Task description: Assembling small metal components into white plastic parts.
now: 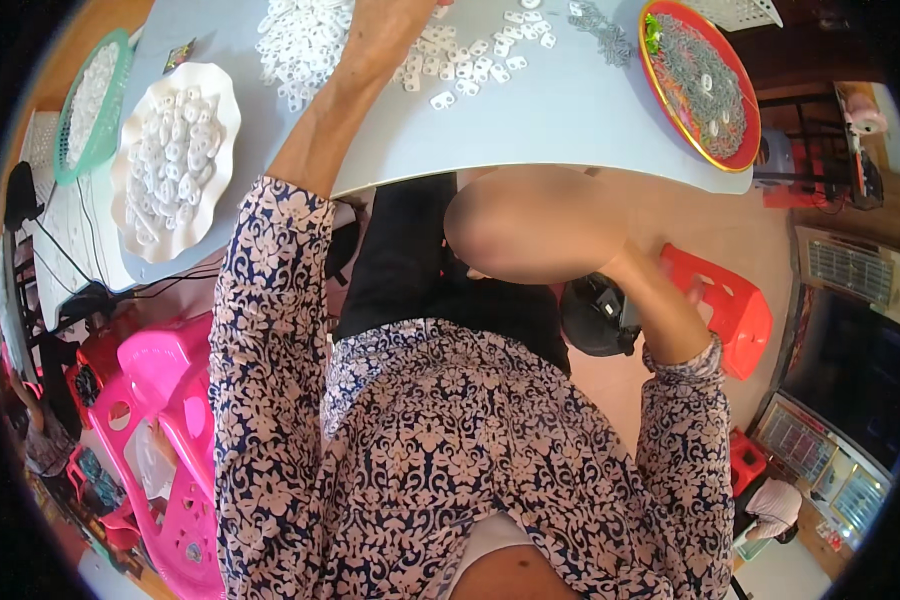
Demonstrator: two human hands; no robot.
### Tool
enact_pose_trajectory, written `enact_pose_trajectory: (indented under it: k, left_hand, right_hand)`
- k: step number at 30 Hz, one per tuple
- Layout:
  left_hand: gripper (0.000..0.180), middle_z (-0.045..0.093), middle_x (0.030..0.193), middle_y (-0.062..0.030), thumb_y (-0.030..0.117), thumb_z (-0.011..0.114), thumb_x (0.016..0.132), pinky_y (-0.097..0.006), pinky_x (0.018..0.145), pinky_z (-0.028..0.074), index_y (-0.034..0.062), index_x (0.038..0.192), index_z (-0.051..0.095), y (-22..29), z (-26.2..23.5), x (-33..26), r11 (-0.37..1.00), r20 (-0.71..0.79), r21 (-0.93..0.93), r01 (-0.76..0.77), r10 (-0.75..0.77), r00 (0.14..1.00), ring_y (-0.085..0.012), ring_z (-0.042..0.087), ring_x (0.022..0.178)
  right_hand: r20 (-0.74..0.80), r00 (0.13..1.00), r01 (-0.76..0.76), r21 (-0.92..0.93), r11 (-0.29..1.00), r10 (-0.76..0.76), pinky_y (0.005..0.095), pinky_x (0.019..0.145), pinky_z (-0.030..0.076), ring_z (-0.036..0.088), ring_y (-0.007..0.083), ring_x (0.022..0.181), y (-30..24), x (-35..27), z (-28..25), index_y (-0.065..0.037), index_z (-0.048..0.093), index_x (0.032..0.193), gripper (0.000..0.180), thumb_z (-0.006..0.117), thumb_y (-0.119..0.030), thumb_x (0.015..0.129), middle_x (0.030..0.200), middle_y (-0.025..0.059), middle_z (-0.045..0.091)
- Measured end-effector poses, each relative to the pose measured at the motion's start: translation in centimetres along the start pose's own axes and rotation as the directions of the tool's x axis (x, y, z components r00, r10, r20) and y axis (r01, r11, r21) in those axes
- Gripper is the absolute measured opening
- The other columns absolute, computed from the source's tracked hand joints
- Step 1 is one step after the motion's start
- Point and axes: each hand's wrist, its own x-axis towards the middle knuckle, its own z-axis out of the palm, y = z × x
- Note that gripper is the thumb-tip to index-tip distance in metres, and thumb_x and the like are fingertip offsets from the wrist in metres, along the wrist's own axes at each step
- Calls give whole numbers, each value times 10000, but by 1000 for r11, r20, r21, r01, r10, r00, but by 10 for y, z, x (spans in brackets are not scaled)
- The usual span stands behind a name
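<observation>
Up on the table, the little white plastic pieces lie right beside the left arm, whose hand is out of view, so its grip cannot be told.

A red tray of grey metal bits sits at the right end of the pale table. Below that table stand a red stool and a pink plastic chair.

Single head-worn fisheye view, looking steeply down, close over torso, table edge ahead
</observation>
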Motion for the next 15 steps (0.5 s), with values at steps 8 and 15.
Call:
enact_pose_trajectory:
  k: [8, 15]
  left_hand:
    - [285, 621, 775, -69, 258, 532, 866, -253, 676, 443, -7, 930, 614, 5, -6, -4, 986, -118, 36, 162, -157, 981, -140, 560, 710]
    - [235, 619, 712, -57, 215, 501, 869, -242, 585, 428, 5, 894, 603, -7, -10, -1, 996, -111, -85, 25, -34, 993, -96, 519, 648]
  right_hand:
    - [-309, 939, 171, 42, 984, -150, 363, 635, 478, 607, 305, 676, -29, -1, -10, -15, 615, 878, 136, 618, -122, 795, 751, 161, 629]
    - [-688, 686, -41, -363, 931, -238, 325, 619, 479, 601, 255, 661, -3, 13, -68, 11, 609, 883, 120, 592, -11, 766, 783, 130, 619]
